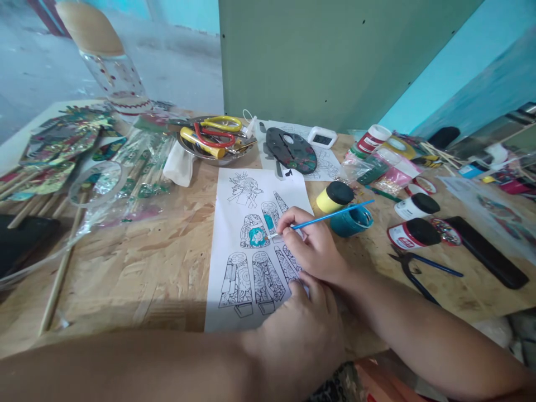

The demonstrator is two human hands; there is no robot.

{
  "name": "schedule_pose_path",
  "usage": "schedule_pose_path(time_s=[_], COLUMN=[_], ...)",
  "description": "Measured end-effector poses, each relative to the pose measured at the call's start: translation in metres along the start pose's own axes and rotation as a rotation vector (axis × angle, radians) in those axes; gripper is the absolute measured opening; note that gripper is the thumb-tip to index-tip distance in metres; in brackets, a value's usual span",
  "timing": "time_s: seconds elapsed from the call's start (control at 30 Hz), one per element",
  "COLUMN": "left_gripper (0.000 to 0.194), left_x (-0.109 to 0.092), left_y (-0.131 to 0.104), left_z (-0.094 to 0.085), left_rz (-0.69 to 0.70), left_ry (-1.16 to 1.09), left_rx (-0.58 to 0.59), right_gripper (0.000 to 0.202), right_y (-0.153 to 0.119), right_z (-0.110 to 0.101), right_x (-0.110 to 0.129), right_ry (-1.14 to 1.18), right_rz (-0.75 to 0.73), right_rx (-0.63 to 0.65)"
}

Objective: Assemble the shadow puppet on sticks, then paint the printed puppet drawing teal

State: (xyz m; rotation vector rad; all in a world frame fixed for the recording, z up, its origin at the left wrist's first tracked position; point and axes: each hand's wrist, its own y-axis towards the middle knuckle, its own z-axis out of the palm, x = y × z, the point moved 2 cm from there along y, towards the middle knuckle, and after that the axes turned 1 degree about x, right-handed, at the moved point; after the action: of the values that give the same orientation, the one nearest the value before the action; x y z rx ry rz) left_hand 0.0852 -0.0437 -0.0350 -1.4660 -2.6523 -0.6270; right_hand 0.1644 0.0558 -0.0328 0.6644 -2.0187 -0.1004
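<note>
A white sheet (pixel 228 223) printed with black line drawings lies on the wooden table; small parts of one figure are painted teal. My right hand (pixel 314 245) pinches a thin blue paintbrush (pixel 330 215), its tip low over the sheet beside the teal patches. Resting on the lower right of the sheet is my left hand (pixel 304 318), its fingers bent and partly under my right wrist; whether it holds anything is hidden. An open teal paint jar (pixel 350 223) stands just right of the brush, next to a yellow jar with a black lid (pixel 329 199).
A metal bowl (pixel 221 158) with scissors and a dark palette (pixel 288 151) sit behind the sheet. Paint jars (pixel 412 231), pliers (pixel 414 265) and a black case (pixel 488 251) are at the right. Bagged sticks (pixel 142 162) and a glass jar (pixel 117 78) stand left.
</note>
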Motion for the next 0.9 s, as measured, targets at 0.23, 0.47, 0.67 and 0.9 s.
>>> schedule_pose_path(time_s=[0.23,0.47,0.67,0.9], left_gripper=[0.032,0.031,0.03,0.031], left_x=[0.0023,0.0011,0.0018,-0.0003], left_y=[0.0021,0.001,0.001,0.0005], left_z=[-0.0018,-0.0034,-0.0026,-0.0004], left_rz=[-0.004,0.007,-0.012,-0.036], left_ry=[-0.009,-0.015,-0.012,-0.003], left_rx=[0.033,0.031,0.04,0.016], right_gripper=[0.013,0.012,0.013,0.012], right_y=[0.0019,-0.0003,0.0017,0.0], right_z=[0.0031,0.0013,0.0022,0.0009], right_x=[-0.0019,0.0002,-0.0004,-0.0017], right_ry=[-0.004,0.017,0.006,-0.001], right_rz=[0.063,0.013,0.025,0.025], right_rx=[0.052,0.036,0.058,0.014])
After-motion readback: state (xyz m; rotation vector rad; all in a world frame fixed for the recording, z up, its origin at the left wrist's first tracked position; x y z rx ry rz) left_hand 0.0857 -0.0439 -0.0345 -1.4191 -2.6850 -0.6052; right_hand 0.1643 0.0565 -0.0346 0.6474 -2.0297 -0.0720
